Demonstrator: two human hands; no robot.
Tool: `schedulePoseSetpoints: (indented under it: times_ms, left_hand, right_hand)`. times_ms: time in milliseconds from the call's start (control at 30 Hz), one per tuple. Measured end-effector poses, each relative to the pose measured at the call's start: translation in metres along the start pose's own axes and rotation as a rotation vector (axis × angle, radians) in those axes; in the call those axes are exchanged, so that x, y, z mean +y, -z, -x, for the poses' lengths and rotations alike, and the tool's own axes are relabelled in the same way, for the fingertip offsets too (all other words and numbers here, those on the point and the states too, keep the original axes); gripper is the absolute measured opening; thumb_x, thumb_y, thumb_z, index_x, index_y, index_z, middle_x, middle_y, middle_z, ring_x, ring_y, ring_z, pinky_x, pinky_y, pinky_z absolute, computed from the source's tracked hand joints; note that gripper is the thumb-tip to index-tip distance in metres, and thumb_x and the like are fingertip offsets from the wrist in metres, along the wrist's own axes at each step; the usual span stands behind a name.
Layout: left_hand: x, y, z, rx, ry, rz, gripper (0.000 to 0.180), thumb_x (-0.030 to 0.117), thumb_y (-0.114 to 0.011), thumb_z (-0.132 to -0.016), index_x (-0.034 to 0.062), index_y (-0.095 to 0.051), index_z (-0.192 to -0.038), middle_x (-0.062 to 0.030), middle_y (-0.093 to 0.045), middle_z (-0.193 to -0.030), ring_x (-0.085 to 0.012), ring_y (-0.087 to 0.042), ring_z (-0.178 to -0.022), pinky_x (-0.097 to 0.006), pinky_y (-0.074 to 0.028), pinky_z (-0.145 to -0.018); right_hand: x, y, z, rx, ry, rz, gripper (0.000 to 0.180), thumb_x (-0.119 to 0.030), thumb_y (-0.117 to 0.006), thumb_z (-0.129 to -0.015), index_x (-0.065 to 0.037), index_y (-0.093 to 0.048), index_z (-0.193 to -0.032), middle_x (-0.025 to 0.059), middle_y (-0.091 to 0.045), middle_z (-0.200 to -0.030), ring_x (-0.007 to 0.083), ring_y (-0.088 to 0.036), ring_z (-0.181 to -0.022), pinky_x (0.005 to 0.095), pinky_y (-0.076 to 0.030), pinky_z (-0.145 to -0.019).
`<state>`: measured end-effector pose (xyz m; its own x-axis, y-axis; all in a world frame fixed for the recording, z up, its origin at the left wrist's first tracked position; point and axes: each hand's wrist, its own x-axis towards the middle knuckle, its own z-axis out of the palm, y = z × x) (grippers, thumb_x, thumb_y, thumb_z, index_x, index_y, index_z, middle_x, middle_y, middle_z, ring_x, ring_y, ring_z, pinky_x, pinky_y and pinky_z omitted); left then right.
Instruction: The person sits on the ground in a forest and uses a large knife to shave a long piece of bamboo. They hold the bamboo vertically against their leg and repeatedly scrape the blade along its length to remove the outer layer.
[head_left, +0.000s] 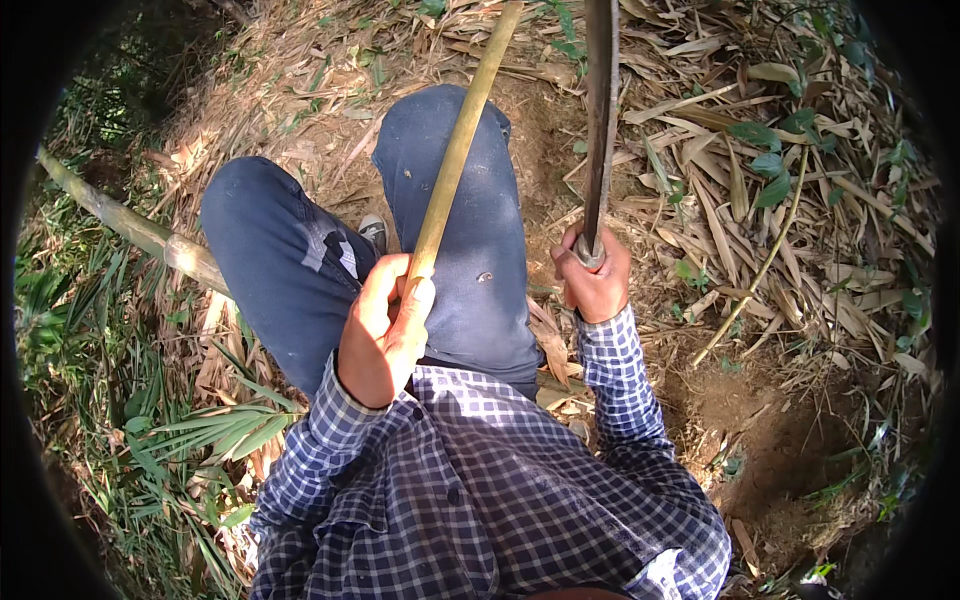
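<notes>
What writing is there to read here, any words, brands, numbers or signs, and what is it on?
None that I can read.
Long blade in the right hand: no lettering visible.
Yellowish stick in the left hand: none visible.
Checked shirt: none visible.
Blue trousers: no lettering to make out.

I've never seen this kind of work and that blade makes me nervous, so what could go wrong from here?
The long blade in the right hand stands near the right trouser leg, so a slip might cut the leg. The bare left hand grips the stick, so a stroke running down it could reach that hand.
</notes>
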<state>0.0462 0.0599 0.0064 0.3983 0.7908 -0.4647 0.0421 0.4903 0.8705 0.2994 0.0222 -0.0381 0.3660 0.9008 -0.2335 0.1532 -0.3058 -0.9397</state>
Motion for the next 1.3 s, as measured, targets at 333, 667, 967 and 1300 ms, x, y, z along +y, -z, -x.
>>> schedulePoseSetpoints:
  times_ms: [333, 667, 967, 1300]
  left_hand:
    - [0.010, -0.002, 0.000, -0.052, 0.101, 0.265, 0.018, 0.018, -0.048, -0.102, 0.0037, -0.049, -0.112, 0.0034, -0.047, -0.071, -0.0011, -0.036, -0.051, -0.018, -0.032, -0.043]
    - [0.002, 0.007, 0.024, -0.052, 0.180, 0.369, 0.013, 0.018, -0.048, -0.101, 0.0070, -0.049, -0.108, 0.0064, -0.042, -0.069, 0.0000, -0.032, -0.049, -0.017, -0.025, -0.041]
    - [-0.001, 0.020, 0.040, -0.081, 0.251, 0.375, 0.011, 0.013, -0.046, -0.101, 0.0071, -0.048, -0.110, 0.0065, -0.041, -0.068, 0.0008, -0.030, -0.048, -0.017, -0.024, -0.038]
    - [-0.012, 0.021, 0.054, -0.092, 0.322, 0.393, 0.014, 0.012, -0.046, -0.101, 0.0038, -0.047, -0.112, 0.0042, -0.042, -0.067, -0.0008, -0.032, -0.044, -0.018, -0.026, -0.037]
  right_hand:
    - [-0.012, -0.007, -0.012, -0.152, 0.589, 0.664, 0.020, -0.017, -0.070, -0.068, -0.002, -0.057, -0.071, 0.0152, -0.056, -0.056, 0.0304, -0.059, -0.047, 0.0369, -0.044, -0.045]
    - [-0.017, 0.003, -0.047, -0.127, 0.459, 0.841, 0.024, -0.025, -0.072, -0.068, -0.005, -0.066, -0.080, 0.0151, -0.062, -0.059, 0.0322, -0.061, -0.050, 0.0410, -0.050, -0.050]
    - [-0.011, 0.019, -0.081, 0.089, 0.433, 0.884, 0.025, -0.024, -0.070, -0.072, -0.004, -0.070, -0.086, 0.0147, -0.063, -0.057, 0.0283, -0.062, -0.047, 0.0413, -0.051, -0.047]
    - [-0.020, 0.025, -0.084, -0.051, 0.098, 0.894, 0.023, -0.021, -0.066, -0.074, -0.001, -0.069, -0.085, 0.0125, -0.059, -0.053, 0.0192, -0.056, -0.042, 0.0358, -0.048, -0.044]
